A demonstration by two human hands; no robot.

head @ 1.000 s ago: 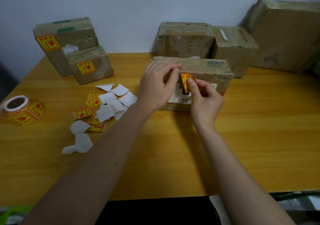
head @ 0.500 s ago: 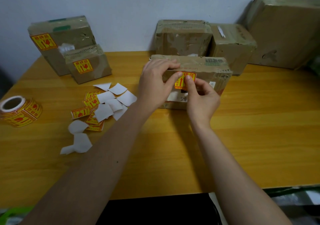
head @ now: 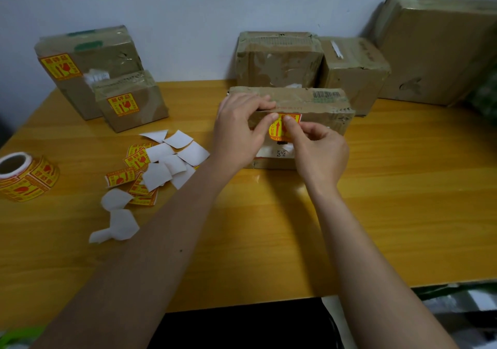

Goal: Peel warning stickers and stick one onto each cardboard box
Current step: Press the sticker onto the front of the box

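A flat cardboard box (head: 317,104) stands on edge at the table's middle. A yellow and red warning sticker (head: 278,129) lies against its front face. My left hand (head: 239,131) wraps the box's left end, its thumb on the sticker's upper left. My right hand (head: 317,149) presses the sticker with thumb and forefinger from the right. Two boxes at the back left, a tall one (head: 88,63) and a smaller one (head: 134,101), each carry a sticker. A sticker roll (head: 25,176) sits at the far left.
Loose stickers and white backing papers (head: 158,166) lie scattered left of my left arm. Three more boxes stand along the wall: one (head: 277,58) behind the held box, one (head: 352,69) to its right, and a large one (head: 441,50) at the far right.
The sticker, curled off the box a second ago, now lies flatter on the front face. Both thumbs have moved onto it.
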